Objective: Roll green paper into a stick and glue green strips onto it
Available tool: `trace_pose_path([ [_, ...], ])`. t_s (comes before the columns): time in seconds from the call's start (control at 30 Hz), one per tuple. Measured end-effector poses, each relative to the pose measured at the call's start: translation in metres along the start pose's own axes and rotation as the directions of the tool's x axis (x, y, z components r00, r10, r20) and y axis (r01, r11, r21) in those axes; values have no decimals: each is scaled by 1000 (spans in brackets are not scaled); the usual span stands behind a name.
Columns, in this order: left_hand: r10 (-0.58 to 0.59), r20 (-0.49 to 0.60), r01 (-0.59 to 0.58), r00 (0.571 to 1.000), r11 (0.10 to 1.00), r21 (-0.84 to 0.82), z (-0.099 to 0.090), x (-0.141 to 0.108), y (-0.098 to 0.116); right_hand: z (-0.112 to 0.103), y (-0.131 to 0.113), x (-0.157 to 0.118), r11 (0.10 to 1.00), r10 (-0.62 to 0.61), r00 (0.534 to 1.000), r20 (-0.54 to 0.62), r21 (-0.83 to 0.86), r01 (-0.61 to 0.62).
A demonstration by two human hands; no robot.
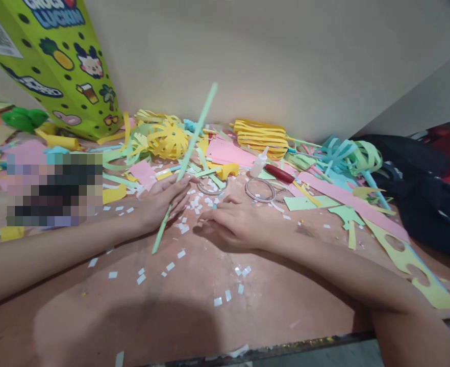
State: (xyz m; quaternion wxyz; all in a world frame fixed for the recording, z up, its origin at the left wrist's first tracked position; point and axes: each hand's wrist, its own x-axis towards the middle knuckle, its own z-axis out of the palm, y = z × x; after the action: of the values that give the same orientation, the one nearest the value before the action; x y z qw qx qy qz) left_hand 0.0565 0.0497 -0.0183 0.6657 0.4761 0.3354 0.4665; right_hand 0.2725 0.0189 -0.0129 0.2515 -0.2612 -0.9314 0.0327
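My left hand (164,200) is closed around a thin pale green rolled paper stick (197,136), which slants up and to the right over the table. Its lower end comes out below my palm. To the right, my right hand (233,224) rests on the tabletop with its fingers loosely bent and apart, and nothing shows in them. Small white paper bits (194,204) lie between the two hands. Just beyond my fingers are two silver rings, one partly behind a hand (213,191) and the other (260,190) in full view.
Behind the hands lie yellow paper strip lanterns (261,137), a small glue bottle (258,164), a red-handled tool (279,174) and pink paper (324,187). A green printed bag (62,76) stands at back left against the wall. Dark cloth (427,204) lies at right.
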Motion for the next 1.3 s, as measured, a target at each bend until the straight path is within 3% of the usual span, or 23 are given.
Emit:
trace_pose_path([
  [0.07, 9, -20, -9, 1000, 1000, -17, 1, 0, 2, -24, 1, 5, 988, 133, 969, 209, 44, -145],
  [0.13, 32, -26, -33, 999, 999, -32, 2, 1, 5, -50, 7, 10, 942, 331, 911, 247, -33, -333],
  [0.23, 53, -35, -55, 998, 997, -55, 4, 3, 7, -83, 25, 14, 863, 489, 818, 304, -308, -401],
  [0.27, 50, -41, -52, 998, 997, -60, 4, 3, 7, -91, 33, 14, 821, 550, 764, 338, -389, -419],
  [0.37, 37, -51, -40, 998, 998, -51, 3, 4, 7, -112, 59, 10, 761, 648, 532, 544, -445, -472],
  [0.4, 35, -49, -37, 998, 998, -43, 2, 3, 7, -119, 68, 7, 764, 640, 485, 596, -425, -485],
  [0.47, 25, -44, -26, 999, 999, -22, 1, 2, 6, -133, 85, 0, 772, 620, 464, 632, -387, -504],
  [0.6, 28, -33, -27, 999, 1000, 12, 0, 1, 6, -152, 103, -11, 768, 610, 463, 643, -335, -546],
  [0.67, 61, -40, -60, 997, 998, 29, 0, 1, 6, -147, 100, -11, 792, 585, 499, 639, -316, -523],
  [0.7, 80, -46, -79, 996, 996, 33, 0, 1, 6, -139, 95, -9, 813, 563, 543, 623, -302, -498],
  [0.8, 98, -52, -97, 994, 995, 27, 2, 2, 7, -95, 73, 8, 872, 489, 767, 415, -251, -420],
  [0.93, 102, -37, -102, 994, 995, -7, 3, 4, 6, -29, 60, 50, 903, 357, 920, 161, -311, -295],
  [1.03, 113, -26, -113, 993, 994, -7, 2, 5, 4, -1, 79, 88, 870, 379, 925, -14, -336, -362],
  [1.1, 99, -22, -99, 995, 995, 1, 2, 5, 4, 7, 97, 110, 872, 433, 901, 20, -263, -413],
  [1.2, 94, -20, -94, 995, 996, 5, 1, 5, 4, 6, 115, 126, 894, 436, 897, 73, -150, -423],
  [1.3, 94, -5, -94, 996, 996, 2, 0, 5, 3, -4, 118, 124, 922, 363, 926, -105, -103, -374],
])
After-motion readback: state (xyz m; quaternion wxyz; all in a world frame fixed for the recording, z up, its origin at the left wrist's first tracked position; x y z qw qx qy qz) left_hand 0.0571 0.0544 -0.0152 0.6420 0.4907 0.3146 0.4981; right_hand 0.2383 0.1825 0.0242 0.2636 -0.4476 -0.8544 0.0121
